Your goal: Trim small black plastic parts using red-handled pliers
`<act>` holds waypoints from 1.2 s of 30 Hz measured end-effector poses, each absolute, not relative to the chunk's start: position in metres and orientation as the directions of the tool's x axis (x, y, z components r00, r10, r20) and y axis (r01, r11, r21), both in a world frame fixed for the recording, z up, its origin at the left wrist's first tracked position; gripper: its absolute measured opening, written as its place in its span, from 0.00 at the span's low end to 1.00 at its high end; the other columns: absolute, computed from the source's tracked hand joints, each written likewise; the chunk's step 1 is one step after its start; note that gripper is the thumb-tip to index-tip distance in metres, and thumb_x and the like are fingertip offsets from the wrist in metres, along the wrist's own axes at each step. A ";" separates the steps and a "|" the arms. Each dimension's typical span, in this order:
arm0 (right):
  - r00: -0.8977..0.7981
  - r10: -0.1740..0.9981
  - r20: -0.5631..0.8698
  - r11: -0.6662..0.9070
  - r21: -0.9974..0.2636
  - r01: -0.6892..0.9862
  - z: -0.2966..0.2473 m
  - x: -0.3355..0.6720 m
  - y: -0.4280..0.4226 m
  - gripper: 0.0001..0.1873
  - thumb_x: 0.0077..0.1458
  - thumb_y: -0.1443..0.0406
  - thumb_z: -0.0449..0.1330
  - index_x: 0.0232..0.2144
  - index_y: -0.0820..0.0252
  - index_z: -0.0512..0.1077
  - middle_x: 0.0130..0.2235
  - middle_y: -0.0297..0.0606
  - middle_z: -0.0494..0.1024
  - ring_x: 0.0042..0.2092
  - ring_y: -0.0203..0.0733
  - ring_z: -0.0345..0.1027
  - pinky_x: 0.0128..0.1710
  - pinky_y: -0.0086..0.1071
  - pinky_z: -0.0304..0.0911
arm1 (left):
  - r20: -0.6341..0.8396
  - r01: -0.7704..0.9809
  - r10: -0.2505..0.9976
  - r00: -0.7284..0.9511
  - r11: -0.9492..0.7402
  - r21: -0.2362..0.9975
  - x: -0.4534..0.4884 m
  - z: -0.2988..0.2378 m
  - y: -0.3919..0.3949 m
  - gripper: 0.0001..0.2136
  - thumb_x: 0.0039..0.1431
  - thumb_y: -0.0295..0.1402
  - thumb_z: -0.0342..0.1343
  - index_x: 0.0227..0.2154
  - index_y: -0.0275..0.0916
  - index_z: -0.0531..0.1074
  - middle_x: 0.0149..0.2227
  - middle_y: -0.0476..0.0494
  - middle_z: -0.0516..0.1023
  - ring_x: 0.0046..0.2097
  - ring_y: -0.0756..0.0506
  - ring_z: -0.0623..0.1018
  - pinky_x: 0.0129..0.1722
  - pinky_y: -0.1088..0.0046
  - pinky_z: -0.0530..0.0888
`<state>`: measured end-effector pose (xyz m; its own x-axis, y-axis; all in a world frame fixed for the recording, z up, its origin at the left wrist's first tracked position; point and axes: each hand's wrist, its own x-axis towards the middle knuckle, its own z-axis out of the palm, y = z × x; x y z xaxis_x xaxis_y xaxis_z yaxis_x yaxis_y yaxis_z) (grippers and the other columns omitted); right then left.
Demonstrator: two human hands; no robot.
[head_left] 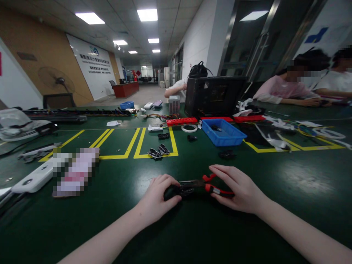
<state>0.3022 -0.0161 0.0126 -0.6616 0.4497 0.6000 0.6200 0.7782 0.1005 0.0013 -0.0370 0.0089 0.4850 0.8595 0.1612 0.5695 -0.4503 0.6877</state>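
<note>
Near the front of the green table (115, 212), my left hand (159, 194) is closed around a black plastic part (172, 191), whose kind I cannot make out. Red-and-black handled pliers (217, 190) are in my right hand (239, 189), fingers and thumb round the handles. The pliers' metal jaws point left and reach the dark part beside my left fingers; whether they clamp it I cannot tell. Ahead of my hands lie several small black parts (159, 151) inside a yellow-taped outline, and another black piece (227, 154) rests to the right.
A blue bin (224, 134) with a dark item inside stands ahead, before a black computer case (214, 97). On the left are a phone (77, 172) and a white power strip (38, 176). Cables and plastic (305, 128) lie at right. People sit across the table.
</note>
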 end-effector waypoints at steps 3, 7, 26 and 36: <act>-0.681 0.428 0.594 0.799 0.105 0.593 0.013 0.303 -0.017 0.37 0.54 0.60 0.62 0.63 0.61 0.58 0.53 0.51 0.74 0.51 0.50 0.71 0.47 0.42 0.71 | 0.163 0.571 0.857 0.489 -0.456 0.683 0.001 0.008 -0.036 0.12 0.59 0.31 0.59 0.46 0.43 0.72 0.48 0.44 0.74 0.50 0.38 0.72 0.51 0.56 0.68; -0.699 0.424 0.576 0.814 0.096 0.573 0.013 0.303 -0.017 0.36 0.54 0.59 0.62 0.63 0.60 0.59 0.50 0.48 0.76 0.49 0.49 0.73 0.47 0.41 0.71 | 0.181 0.567 0.834 0.521 -0.497 0.657 0.001 0.007 -0.036 0.10 0.61 0.31 0.57 0.45 0.44 0.74 0.48 0.43 0.73 0.51 0.38 0.72 0.52 0.55 0.67; -0.719 0.442 0.537 0.801 0.124 0.585 0.014 0.301 -0.021 0.24 0.54 0.57 0.60 0.51 0.65 0.70 0.44 0.49 0.78 0.43 0.48 0.74 0.40 0.40 0.71 | 0.184 0.560 0.842 0.508 -0.484 0.673 -0.001 0.003 -0.037 0.07 0.62 0.31 0.55 0.40 0.46 0.77 0.48 0.43 0.71 0.52 0.37 0.71 0.52 0.54 0.68; -0.709 0.464 0.531 0.809 0.070 0.583 0.009 0.302 -0.022 0.23 0.52 0.58 0.60 0.47 0.66 0.69 0.41 0.49 0.77 0.42 0.47 0.73 0.40 0.39 0.71 | 0.150 0.573 0.858 0.491 -0.448 0.686 0.001 0.006 -0.041 0.07 0.60 0.30 0.57 0.39 0.46 0.76 0.49 0.44 0.69 0.53 0.37 0.70 0.53 0.51 0.67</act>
<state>0.3022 -0.0221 0.0086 -0.7085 0.4644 0.5313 0.5831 0.8094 0.0701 0.0014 -0.0407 0.0059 0.4913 0.8580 0.1497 0.5729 -0.4478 0.6865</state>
